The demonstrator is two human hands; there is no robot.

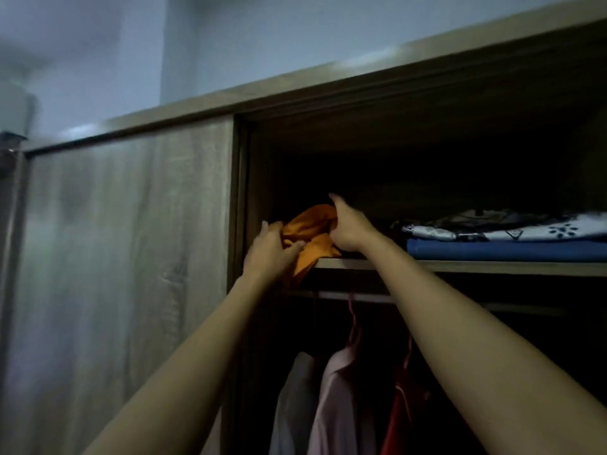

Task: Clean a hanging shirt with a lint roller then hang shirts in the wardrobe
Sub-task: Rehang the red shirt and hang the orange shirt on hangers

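Wardrobe shelf [460, 267]: orange garment [310, 236] at its left end is gripped by left hand [270, 249] and right hand [348, 229].

Home bedroom — wardrobe [131, 257], hanging shirts [335, 405]

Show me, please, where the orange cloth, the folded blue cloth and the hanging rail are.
orange cloth [310, 229]: head view, on its bunched middle between the hands.
folded blue cloth [505, 251]: head view, on its front folded edge.
hanging rail [371, 297]: head view, on the pale bar under the shelf.
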